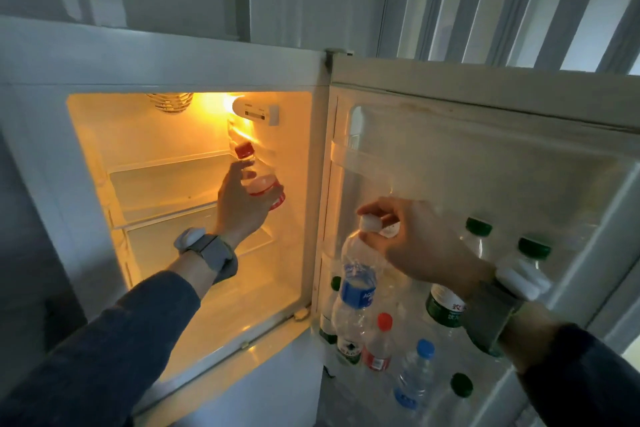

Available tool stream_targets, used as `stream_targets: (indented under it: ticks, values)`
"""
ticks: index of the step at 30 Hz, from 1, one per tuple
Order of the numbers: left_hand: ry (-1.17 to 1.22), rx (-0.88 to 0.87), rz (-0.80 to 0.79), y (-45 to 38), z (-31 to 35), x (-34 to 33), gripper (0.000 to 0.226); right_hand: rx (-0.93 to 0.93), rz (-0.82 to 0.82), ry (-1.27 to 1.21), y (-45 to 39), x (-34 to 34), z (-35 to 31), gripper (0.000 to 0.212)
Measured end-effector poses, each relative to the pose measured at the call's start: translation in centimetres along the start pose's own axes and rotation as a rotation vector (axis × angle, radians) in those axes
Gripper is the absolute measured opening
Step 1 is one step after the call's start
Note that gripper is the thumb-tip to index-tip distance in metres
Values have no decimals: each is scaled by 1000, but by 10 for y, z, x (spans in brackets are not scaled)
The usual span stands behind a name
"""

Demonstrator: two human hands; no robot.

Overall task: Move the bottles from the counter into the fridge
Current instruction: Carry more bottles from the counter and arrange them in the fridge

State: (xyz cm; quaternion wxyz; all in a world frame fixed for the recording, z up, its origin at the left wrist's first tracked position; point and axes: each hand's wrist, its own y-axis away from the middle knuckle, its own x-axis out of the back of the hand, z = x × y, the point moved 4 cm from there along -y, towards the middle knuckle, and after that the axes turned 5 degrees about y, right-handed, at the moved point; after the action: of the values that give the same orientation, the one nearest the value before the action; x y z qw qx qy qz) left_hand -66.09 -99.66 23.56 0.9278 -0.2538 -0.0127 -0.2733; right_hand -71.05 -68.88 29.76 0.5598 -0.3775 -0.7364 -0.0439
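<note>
Left of centre, inside the lit fridge [194, 184], my left hand [239, 204] grips a red-capped bottle [261, 180] round its body, tilted, to clear the upper shelf [166, 180]. Right of centre, my right hand [419, 246] pinches the white cap of a blue-labelled bottle [356, 281], lowering it upright among bottles crowding the door rack [346, 371].

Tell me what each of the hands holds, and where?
Left hand: clear plastic red-capped bottle, by its body. Right hand: clear blue-labelled bottle, by its white cap.
</note>
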Motion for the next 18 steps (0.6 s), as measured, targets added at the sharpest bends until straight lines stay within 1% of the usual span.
stream_targets:
  ticks: [3,5,8,10,12,15,18]
  values:
    - [-170,9,-91,14,-36,13,63,14,-20,-13,-10,-18,-4,36]
    - [-292,8,-117,21,-62,22,63,16,-63,-20,-17,-33,-5,37]
    - [-378,39,-134,26,-94,32,69,27,-114,-33,-25,-51,-6,40]
    - [-365,57,-107,25,-111,41,69,38,-150,-46,-34,-65,-8,41]
    - [-312,45,-71,24,-113,46,63,55,-169,-54,-39,-72,-8,42]
    - [-284,-29,-17,19,-111,49,54,69,-173,-65,-44,-77,-10,41]
    - [-289,-54,59,17,-118,54,52,58,-166,-68,-52,-83,-15,39]
